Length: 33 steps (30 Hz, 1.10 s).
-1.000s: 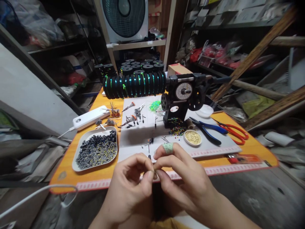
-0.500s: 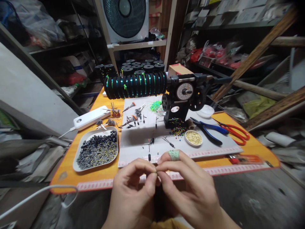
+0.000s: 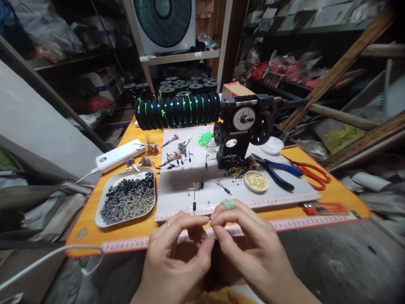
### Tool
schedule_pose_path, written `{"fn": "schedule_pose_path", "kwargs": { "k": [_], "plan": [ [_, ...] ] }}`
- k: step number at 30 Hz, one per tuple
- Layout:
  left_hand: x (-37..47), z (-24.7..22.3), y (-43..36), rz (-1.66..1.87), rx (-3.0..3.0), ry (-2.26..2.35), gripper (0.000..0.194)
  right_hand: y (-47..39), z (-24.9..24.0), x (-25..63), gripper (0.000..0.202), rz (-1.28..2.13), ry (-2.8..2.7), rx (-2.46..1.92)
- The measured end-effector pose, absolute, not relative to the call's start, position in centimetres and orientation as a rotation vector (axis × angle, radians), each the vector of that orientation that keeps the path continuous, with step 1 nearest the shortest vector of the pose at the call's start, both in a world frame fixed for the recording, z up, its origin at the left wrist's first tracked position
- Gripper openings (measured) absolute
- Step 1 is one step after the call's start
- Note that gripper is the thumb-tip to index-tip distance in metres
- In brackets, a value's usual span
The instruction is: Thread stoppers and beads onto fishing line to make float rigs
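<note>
My left hand (image 3: 180,249) is held low before the table's front edge, its index finger stretched toward my right fingertips and its thumb apart below. A gap shows between that thumb and finger, and the other fingers curl behind. My right hand (image 3: 249,245) has thumb and index finger nearly together in a pinch; a tiny thing may be at the tips, too small to name. Green tape (image 3: 228,204) wraps one right finger. Just beyond the hands, on the pale board (image 3: 177,198), is a small black cylinder on a thin stem (image 3: 194,206).
A tray of small dark and yellow-tipped pieces (image 3: 106,215) sits left. To the right are a dish of gold bits (image 3: 256,181), blue-handled pliers (image 3: 278,173) and red-handled scissors (image 3: 316,175). A black winding device (image 3: 236,131) with ribbed spools (image 3: 177,112) stands behind.
My left thumb has dropped away from the index finger, opening the pinch where both hands' fingertips met. My right hand stays pinched in about the same place. The view has shifted slightly.
</note>
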<state>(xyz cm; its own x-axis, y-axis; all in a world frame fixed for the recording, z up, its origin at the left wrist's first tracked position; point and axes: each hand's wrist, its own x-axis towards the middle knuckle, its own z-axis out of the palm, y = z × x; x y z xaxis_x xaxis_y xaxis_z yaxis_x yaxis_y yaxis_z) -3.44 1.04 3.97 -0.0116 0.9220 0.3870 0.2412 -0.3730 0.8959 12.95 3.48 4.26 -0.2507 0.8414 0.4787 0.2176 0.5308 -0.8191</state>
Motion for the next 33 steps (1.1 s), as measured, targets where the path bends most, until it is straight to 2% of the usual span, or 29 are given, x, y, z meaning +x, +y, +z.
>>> {"fn": "schedule_pose_path", "kwargs": {
  "k": [8, 18, 25, 33],
  "plan": [
    [-3.8, 3.0, 1.1, 1.507, 1.868, 1.249, 0.024, 3.3, 3.8, 13.1, 0.011, 0.968, -1.715, -0.936],
    [-2.8, 2.0, 0.7, 1.695, 1.489, 1.184, 0.018, 3.0, 4.0, 12.2, 0.01, 1.169, -1.618, -0.909],
    [-2.0, 1.7, 0.7, 1.657, 1.189, 0.996, 0.011, 2.8, 4.5, 12.2, 0.011, 1.286, -1.578, -0.922],
    [-0.4, 3.0, 0.4, 1.678, 0.755, 0.951, 0.015, 2.8, 4.4, 12.2, 0.011, 1.299, -1.567, -0.897]
  ]
}}
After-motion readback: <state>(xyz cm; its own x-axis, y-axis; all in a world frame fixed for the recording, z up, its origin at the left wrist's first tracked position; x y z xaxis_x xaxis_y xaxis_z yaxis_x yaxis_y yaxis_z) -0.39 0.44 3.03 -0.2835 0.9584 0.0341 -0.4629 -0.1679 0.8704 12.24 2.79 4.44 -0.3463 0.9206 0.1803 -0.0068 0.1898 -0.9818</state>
